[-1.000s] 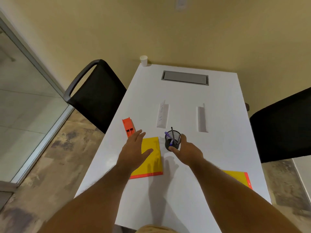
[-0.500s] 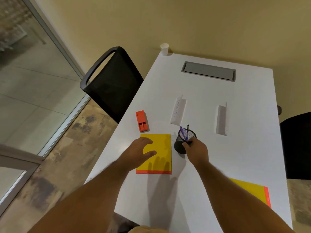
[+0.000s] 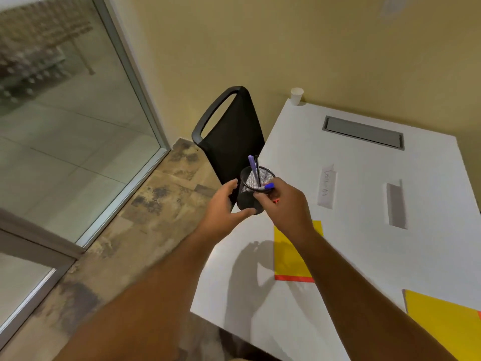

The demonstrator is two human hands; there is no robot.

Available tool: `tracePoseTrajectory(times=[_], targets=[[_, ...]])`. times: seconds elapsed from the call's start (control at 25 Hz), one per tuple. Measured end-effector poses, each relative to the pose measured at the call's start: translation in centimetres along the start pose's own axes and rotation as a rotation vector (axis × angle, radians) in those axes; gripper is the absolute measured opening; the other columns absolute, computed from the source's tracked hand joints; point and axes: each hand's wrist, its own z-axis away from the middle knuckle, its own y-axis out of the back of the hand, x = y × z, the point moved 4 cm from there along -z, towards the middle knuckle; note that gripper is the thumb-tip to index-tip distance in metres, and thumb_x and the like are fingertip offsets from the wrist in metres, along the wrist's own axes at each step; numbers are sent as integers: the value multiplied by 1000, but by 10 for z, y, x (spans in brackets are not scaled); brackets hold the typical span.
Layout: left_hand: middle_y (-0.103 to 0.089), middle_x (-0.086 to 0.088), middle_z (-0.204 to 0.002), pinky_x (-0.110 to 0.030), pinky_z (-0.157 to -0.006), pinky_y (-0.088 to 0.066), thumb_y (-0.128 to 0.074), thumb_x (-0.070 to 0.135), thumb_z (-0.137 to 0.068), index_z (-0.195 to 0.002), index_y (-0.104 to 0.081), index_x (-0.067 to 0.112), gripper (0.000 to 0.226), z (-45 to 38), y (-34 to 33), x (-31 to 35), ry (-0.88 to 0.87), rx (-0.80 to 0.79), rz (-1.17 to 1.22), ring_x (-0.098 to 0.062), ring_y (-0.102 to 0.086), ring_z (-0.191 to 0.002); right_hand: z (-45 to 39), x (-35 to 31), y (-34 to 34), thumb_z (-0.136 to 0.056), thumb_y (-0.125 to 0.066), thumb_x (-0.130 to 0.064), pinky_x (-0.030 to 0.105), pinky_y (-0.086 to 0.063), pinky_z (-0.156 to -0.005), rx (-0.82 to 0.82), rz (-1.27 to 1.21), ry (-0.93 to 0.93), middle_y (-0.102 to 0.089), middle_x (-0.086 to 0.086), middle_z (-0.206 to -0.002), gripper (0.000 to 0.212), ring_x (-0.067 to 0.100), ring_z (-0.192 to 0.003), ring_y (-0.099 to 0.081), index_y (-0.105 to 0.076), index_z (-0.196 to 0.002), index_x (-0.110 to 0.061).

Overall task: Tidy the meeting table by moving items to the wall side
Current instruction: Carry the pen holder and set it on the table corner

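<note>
A black mesh pen cup [image 3: 249, 196] with purple pens [image 3: 253, 166] is lifted above the white table's left edge [image 3: 291, 131]. My right hand [image 3: 285, 207] grips its rim from the right. My left hand [image 3: 224, 207] cups its lower left side, thumb under it. A yellow notepad [image 3: 289, 254] with a red edge lies flat just below my right wrist. A second yellow pad [image 3: 442, 324] lies at the near right. Two white folded name cards [image 3: 326, 188] [image 3: 395, 204] stand mid-table. The orange item is almost fully hidden behind my right hand.
A white paper cup [image 3: 296, 95] stands at the far left corner by the yellow wall. A grey cable hatch [image 3: 363, 132] is set in the tabletop near the wall. A black chair [image 3: 230, 136] stands left of the table, by a glass partition [image 3: 65, 121].
My right hand has lifted the pen cup off the table and carried it left. My left hand left the yellow notepad and came up to the cup. The view swung left.
</note>
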Motion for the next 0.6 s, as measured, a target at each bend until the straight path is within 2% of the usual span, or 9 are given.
tracePoseTrajectory(times=[0.04,0.08,0.16,0.2,0.24,0.32,0.4,0.48,0.6], targets=[[-59,37,-136,3,-86,-44,-92,37,-75,-140,-53,46,76,0,22,-4,-31,3,55,22,-55,-118,1,-21,-15,-93,-74,-47,21,-58,-72,-2,-14,11,-75,-13,-91,20,6,-83,-71,-67,-102,-30],[-64,36,-129,-1,-85,-49,-93,34,-74,-134,-56,48,72,1,50,-12,-51,-2,98,17,-60,-116,4,-47,-34,-92,-73,-49,10,-52,-67,-2,-39,17,-71,-22,-84,18,-1,-82,-69,-63,-99,-37],[-72,25,-123,-22,-89,-61,-93,32,-74,-132,-60,44,68,3,104,-32,-67,-4,159,4,-69,-113,8,-96,-72,-89,-74,-52,0,-46,-64,5,-86,33,-65,-33,-74,17,-15,-88,-65,-60,-96,-44],[-73,22,-121,-30,-90,-64,-93,33,-72,-132,-60,44,69,5,128,-43,-63,-4,180,1,-71,-112,8,-116,-90,-89,-75,-52,0,-47,-63,-11,-118,35,-66,-37,-77,19,-18,-91,-64,-59,-97,-45],[-74,21,-120,-33,-88,-65,-94,34,-70,-131,-61,45,70,6,150,-55,-53,3,195,0,-72,-111,7,-135,-105,-88,-76,-54,4,-53,-63,-31,-141,29,-66,-40,-83,23,-15,-92,-65,-58,-99,-46],[-74,23,-118,-25,-81,-65,-95,35,-67,-128,-61,48,70,9,187,-72,-50,33,186,4,-71,-108,-1,-163,-131,-82,-80,-57,18,-63,-68,-54,-160,-1,-68,-29,-93,41,-2,-90,-70,-51,-109,-49],[-73,24,-120,-19,-81,-63,-95,35,-67,-128,-62,46,71,6,219,-82,-57,55,193,7,-69,-110,-12,-186,-152,-69,-81,-68,26,-64,-76,-67,-180,-35,-65,-18,-102,72,9,-90,-70,-46,-128,-46],[-73,23,-122,-23,-86,-63,-95,34,-67,-129,-61,45,72,-11,246,-88,-69,57,188,7,-68,-112,-30,-206,-170,-61,-78,-75,24,-58,-83,-63,-172,-36,-58,-17,-117,94,6,-100,-63,-44,-142,-41],[-70,29,-123,-16,-87,-55,-94,31,-67,-133,-58,49,77,-47,265,-87,-135,43,96,10,-65,-114,-61,-222,-187,-63,-83,-68,17,-51,-93,-85,-236,-11,-54,-20,-129,95,-5,-113,-58,-47,-145,-39]])
